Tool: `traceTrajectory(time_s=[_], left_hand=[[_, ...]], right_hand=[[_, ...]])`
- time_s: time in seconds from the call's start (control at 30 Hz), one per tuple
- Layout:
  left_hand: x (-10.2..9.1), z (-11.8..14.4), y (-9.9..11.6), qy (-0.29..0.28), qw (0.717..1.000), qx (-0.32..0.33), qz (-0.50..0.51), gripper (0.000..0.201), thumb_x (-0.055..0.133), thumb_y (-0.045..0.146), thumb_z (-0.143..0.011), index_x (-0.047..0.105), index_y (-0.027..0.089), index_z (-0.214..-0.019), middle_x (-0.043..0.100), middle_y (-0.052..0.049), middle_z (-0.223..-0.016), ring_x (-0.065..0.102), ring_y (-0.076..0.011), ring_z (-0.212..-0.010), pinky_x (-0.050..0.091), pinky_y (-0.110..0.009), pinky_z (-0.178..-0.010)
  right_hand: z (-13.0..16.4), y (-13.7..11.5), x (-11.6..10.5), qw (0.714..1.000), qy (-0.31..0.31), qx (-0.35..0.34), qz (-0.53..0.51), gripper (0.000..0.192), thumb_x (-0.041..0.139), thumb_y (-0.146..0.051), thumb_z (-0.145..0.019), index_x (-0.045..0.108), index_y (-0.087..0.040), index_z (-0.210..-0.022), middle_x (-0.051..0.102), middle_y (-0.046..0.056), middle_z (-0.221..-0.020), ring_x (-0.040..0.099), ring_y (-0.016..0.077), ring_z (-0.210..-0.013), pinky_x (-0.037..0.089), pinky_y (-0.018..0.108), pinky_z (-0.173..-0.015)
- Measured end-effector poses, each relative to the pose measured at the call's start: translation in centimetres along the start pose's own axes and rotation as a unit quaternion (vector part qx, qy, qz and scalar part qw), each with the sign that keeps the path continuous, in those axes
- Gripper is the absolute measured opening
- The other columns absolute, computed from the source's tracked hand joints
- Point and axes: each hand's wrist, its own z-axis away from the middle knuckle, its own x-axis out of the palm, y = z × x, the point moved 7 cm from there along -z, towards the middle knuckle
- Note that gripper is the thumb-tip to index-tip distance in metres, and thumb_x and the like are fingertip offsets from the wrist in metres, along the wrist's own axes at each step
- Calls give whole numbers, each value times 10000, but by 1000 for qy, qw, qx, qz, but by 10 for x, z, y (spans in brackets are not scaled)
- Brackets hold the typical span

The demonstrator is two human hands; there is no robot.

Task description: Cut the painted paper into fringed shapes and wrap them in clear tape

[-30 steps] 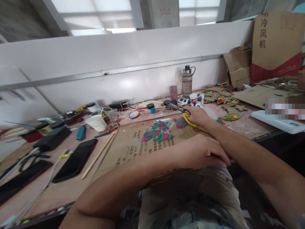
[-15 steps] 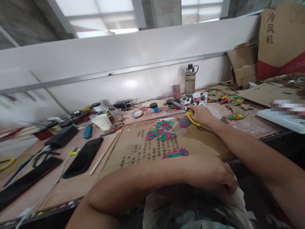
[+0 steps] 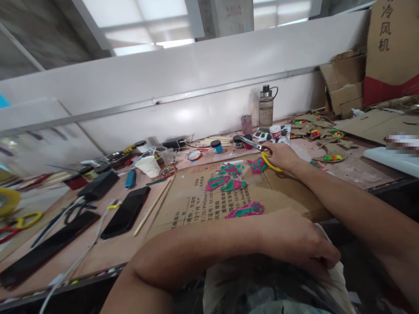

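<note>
My right hand point(image 3: 284, 155) is closed round the yellow and red handles of a pair of scissors point(image 3: 253, 144), whose metal blades point left above the back of a cardboard sheet point(image 3: 186, 207). Beside the handles lies a pink and green painted piece point(image 3: 257, 165). More such pieces, among them a long curved one point(image 3: 245, 210) and an overlapping group point(image 3: 225, 179), rest on the cardboard. My left hand point(image 3: 310, 242) is low over my lap, its forearm crossing in front of the cardboard. The fingers curl downward, and whatever they may hold is hidden.
Left of the cardboard lie a wooden stick point(image 3: 152, 208), a black phone point(image 3: 126, 213) and a white cable point(image 3: 88, 248). Behind stand a paper cup point(image 3: 148, 166), a blue paint jar point(image 3: 216, 147) and a water bottle point(image 3: 266, 109). Decorated brown pieces point(image 3: 330, 150) lie at the right.
The view has swung slightly left, so the table's things appear farther right and more of a second pair of scissors shows at the left edge. Both hands keep nearly the same pose.
</note>
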Motion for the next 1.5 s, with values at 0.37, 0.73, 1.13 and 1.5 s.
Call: traceTrajectory(time_s=[0.37,0.73,1.13,1.5], left_hand=[[5,-5,9,-66,994,83,24,280,496,121,-967,753,68,-1067,760,-152,-1100,692,-218,-1091,511,-260,-974],[-22,5,22,54,997,44,-21,245,649,292,-955,731,151,-772,755,-101,-842,706,-176,-838,510,-250,-783],[-114,202,-111,318,753,-569,-87,272,753,304,-794,743,186,-1039,771,-102,-1031,699,-281,-983,526,-320,-811],[-83,244,-145,256,731,-632,26,646,897,327,-596,672,184,-1185,667,20,-681,657,-225,-687,443,-280,-591]], right_hand=[[2,-3,-5,1000,15,4,-10,464,547,-328,-902,699,-188,-1316,799,146,-1017,734,323,-883,462,327,-693],[1,0,-2,999,21,5,-29,464,555,-321,-881,705,-200,-1304,799,133,-998,726,305,-833,439,312,-656],[2,-6,-6,1000,-3,18,-18,475,536,-311,-903,684,-201,-1341,801,135,-1044,728,290,-851,449,302,-668],[1,1,1,999,1,23,-46,456,551,-332,-895,704,-211,-1308,800,130,-1041,723,293,-843,446,306,-650]])
